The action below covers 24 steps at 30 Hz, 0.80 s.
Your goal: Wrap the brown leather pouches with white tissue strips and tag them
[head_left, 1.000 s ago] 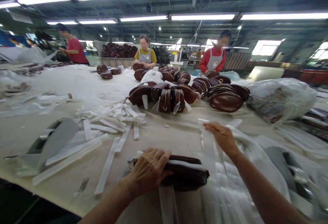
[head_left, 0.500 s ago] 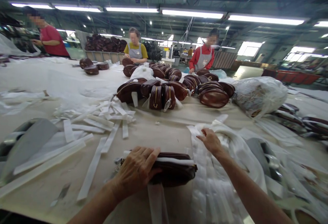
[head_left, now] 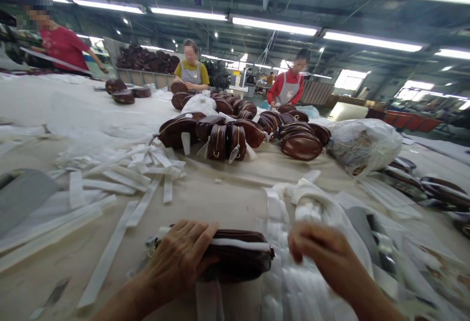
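Note:
My left hand [head_left: 179,252] grips a dark brown leather bag [head_left: 242,268] from above, fingers over its top and thumb against the near side. A white strip [head_left: 238,245] lies along the bag's top, and another white strip [head_left: 208,297] hangs below its front. To the right, my right hand [head_left: 317,245] hovers over a stack of translucent white wrapping sheets [head_left: 290,286], apart from the bag. It is smeared by motion, so whether its curled fingers hold anything cannot be made out.
Loose white strips [head_left: 125,181] litter the left side. Several finished-looking brown bags [head_left: 301,146] stand in rows ahead, beside a stuffed clear plastic sack [head_left: 363,145]. Grey tape dispensers [head_left: 370,238] flank me. Across the table are people in yellow [head_left: 191,74], red with apron [head_left: 288,86], and red [head_left: 60,49].
My right hand has come down and nearer from the far end of the white sheets. The left hand still holds the bag. The view has shifted slightly, and the person at left has moved an arm.

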### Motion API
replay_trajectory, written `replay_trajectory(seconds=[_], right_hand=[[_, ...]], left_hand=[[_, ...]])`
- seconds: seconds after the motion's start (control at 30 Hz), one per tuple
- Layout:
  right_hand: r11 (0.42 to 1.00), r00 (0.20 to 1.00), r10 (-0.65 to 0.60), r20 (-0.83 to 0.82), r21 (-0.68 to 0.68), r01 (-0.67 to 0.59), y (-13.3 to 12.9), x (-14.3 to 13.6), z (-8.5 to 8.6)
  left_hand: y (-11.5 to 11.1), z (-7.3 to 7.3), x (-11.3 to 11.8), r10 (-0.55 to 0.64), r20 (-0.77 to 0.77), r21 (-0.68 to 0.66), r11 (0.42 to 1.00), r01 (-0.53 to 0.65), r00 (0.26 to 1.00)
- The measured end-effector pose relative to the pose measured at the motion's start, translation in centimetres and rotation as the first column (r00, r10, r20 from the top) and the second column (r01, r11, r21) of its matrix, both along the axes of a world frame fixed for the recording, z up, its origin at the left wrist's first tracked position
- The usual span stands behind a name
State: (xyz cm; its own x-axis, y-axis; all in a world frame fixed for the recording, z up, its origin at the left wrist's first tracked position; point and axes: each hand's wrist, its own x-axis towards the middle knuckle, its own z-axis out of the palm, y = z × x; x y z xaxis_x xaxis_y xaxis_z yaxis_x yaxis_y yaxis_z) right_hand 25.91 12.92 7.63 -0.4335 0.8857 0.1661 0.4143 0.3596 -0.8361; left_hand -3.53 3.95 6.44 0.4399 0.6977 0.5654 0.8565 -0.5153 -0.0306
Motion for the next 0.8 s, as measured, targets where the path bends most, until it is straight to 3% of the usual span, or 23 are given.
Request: replay_trajectory(seconds=[0.07,0.13,0.23,0.33,0.57,0.8], right_hand=[[0.96,0.948,-0.27,0.168,-0.035,0.279,3.9,-1.1,-1.7],[0.895,0.862,-0.421,0.28,-0.026,0.446,7.1,-1.8,-3.8],[0.893,0.865,-0.413,0.284,-0.061,0.447,9.6,-2.3,-6.5],[0.903,0.889,-0.389,0.243,-0.092,0.42,10.2,-2.8,-7.7],[0.952,0.939,-0.294,0.179,-0.03,0.303,11.0,-2.9,-5.5],[0.92,0.905,-0.393,0.163,0.054,0.389,13.0,-1.6,-1.1]], left_hand=[[-0.1,0.1,0.1,0.007,-0.003,0.001,1.0,-0.007,1.0],[-0.1,0.1,0.1,0.015,0.002,-0.001,1.0,-0.015,1.0],[-0.2,0.0,0.1,0.01,0.005,-0.009,1.0,-0.01,1.0],[-0.2,-0.1,0.1,0.019,0.023,-0.014,1.0,-0.019,1.0],[-0.4,0.2,0.0,0.016,0.019,-0.037,0.999,-0.015,1.0],[-0.4,0.1,-0.1,0.021,0.01,-0.066,0.998,-0.02,1.0]])
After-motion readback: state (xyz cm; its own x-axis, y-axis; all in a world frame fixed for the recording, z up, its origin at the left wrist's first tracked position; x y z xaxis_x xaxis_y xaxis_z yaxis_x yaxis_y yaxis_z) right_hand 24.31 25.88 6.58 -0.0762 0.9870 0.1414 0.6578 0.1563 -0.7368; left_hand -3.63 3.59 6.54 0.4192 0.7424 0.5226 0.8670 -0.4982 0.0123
